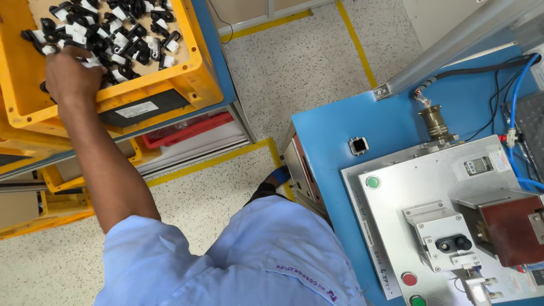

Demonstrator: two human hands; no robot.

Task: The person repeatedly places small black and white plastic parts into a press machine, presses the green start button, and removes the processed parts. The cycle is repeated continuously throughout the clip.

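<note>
- Reaching out to the person's left, the left hand (71, 76) rests in a yellow crate (192, 68), over a heap of small black clips (122, 34) with white tags.
- Seen from the back, that hand has its fingers curled down into the heap; whether they pinch a clip or only touch the pile cannot be told, because the fingertips are hidden among the parts.
- The black clips lie in the far part of the crate, thickest just beside and beyond the hand, with bare yellow floor showing nearer the front wall.
- The crate sits on a blue shelf (218, 54), tilted toward the person, with a dark label plate (141, 109) on its front wall.
- Below it, more yellow crates (56, 195) and a red tray (190, 131) are stacked on lower levels.
- The right hand is out of view.
- A light blue sleeve (170, 255) covers the upper arm and shoulder at the bottom of the view.
- To the right stands a blue surface (334, 141) carrying a grey metal fixture plate (408, 187) with a green button (372, 182), a red button (409, 279), a small black part seated in a holder (453, 243), and blue hoses (518, 85) along the far edge.
- The speckled floor (306, 62) between shelf and surface is marked with yellow lines.
</note>
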